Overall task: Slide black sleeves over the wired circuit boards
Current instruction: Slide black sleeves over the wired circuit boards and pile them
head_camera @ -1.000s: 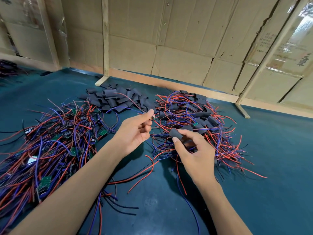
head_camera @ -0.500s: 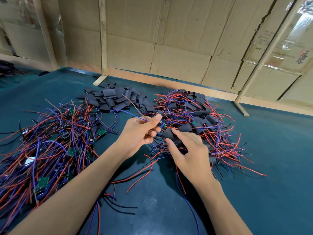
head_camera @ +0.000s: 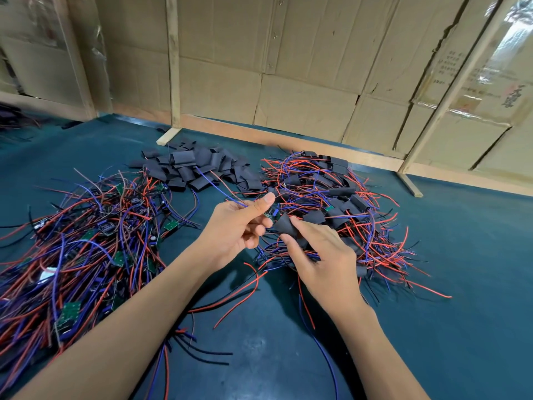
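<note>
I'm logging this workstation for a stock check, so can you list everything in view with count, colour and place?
Bare wired boards: one big heap, too many to count; green boards, red and blue wires; left on the table.
Loose sleeves: one pile, black; far centre.
Sleeved boards: one heap, black sleeves, red and blue wires; right of centre.
Held board: one, green, mostly hidden; between the hands.
Held sleeve: one, black; just right of that board.
Table: one, dark teal.
Cardboard wall: brown panels with wooden posts; behind the table.
Left hand: pinches the held board's wires.
Right hand: pinches the held sleeve.
</note>
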Tool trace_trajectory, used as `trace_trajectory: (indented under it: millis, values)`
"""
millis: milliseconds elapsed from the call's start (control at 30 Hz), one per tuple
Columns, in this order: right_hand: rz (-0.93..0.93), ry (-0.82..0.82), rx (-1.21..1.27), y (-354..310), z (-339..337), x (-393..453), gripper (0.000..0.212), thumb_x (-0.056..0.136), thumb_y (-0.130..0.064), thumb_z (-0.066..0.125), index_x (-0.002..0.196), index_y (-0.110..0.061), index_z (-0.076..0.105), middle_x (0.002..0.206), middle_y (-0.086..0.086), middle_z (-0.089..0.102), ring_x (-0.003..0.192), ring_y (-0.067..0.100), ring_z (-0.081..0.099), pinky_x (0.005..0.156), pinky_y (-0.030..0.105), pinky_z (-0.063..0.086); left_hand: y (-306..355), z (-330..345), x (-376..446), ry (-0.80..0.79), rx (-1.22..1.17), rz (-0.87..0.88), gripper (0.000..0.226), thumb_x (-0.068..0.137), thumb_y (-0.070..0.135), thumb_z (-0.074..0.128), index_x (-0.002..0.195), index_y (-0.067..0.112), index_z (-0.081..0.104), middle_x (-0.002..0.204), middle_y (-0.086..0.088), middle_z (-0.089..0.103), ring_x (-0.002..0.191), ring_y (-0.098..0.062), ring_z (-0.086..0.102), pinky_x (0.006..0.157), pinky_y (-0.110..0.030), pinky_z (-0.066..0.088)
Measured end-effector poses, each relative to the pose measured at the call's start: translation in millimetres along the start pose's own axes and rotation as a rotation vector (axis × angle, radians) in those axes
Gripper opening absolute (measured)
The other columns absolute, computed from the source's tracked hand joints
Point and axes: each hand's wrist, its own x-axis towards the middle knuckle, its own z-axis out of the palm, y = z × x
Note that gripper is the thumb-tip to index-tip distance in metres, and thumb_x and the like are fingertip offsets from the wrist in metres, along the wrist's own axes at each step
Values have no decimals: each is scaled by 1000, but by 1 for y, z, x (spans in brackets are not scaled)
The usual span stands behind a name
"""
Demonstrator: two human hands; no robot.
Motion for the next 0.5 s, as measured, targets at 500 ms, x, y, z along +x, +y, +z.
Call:
trace_trajectory:
  millis: [500]
  values:
    - [58,-13,58,-5,-3,2,31,89,-12,78,119,-7,73,113,2,74,103,15,70,96,22,50,2,1,-3,-60,-31,42,29,70,40,82,54,23,66,62,-6,63,41,-9,46,36,-19,33]
